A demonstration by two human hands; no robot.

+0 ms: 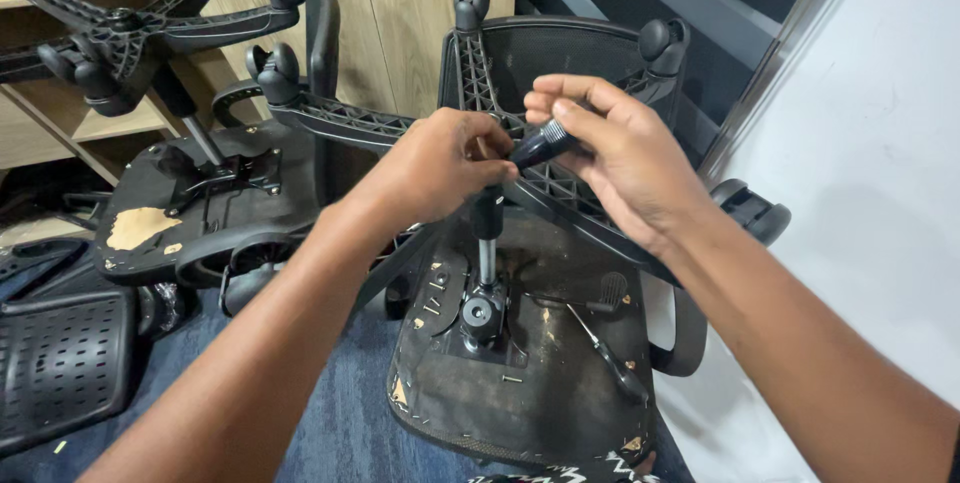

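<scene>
An office chair lies upside down, its black seat underside [540, 383] facing up and its gas column [487, 243] standing upright. The black star base [350, 123] with castor wheels sits on top of the column. My left hand [440, 163] is closed around the hub of the base at the column's top. My right hand [610, 143] pinches a small dark cylindrical tool or part with a ribbed silver end [545, 141] and holds it against the hub, touching the left hand's fingers.
A screwdriver [605, 348] and loose screws lie on the seat underside. A second upturned chair [170, 213] with its star base [120, 33] stands at left before wooden shelving. A perforated black backrest [60, 363] lies on the blue carpet. A white wall is at right.
</scene>
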